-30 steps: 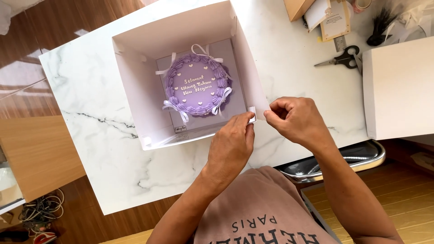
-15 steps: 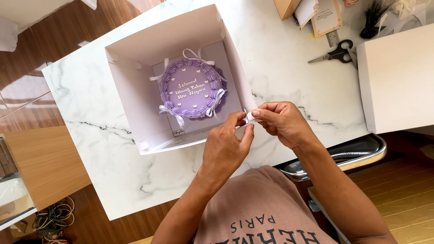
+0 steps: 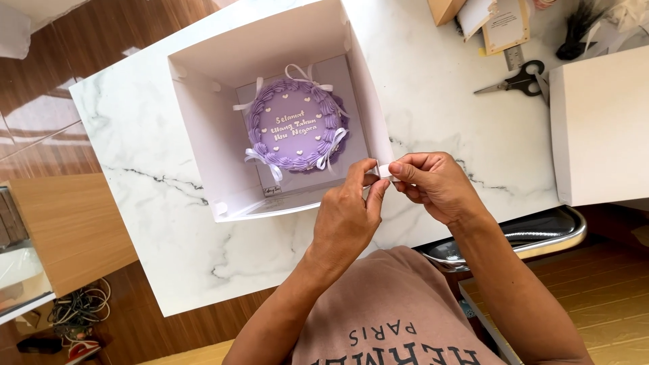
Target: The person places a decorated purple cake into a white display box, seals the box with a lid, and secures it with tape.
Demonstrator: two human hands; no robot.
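Left hand (image 3: pixel 348 216): my fingers (image 3: pixel 370 196) pinched narrow on a small white strip (image 3: pixel 384 170).
Right hand (image 3: pixel 433 186): fingertips closed on the same strip.
Strip: at the white box's (image 3: pixel 203 128) near right corner, above the worktop (image 3: pixel 439 108).

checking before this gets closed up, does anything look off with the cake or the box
Nothing stands out. The purple cake sits upright and intact inside the white box, ribbons tidy. Both hands, left hand and right hand, pinch a small white strip at the box's corner.

Cake shop: boxed cake (image 3: pixel 296 126), scissors (image 3: pixel 514 80)
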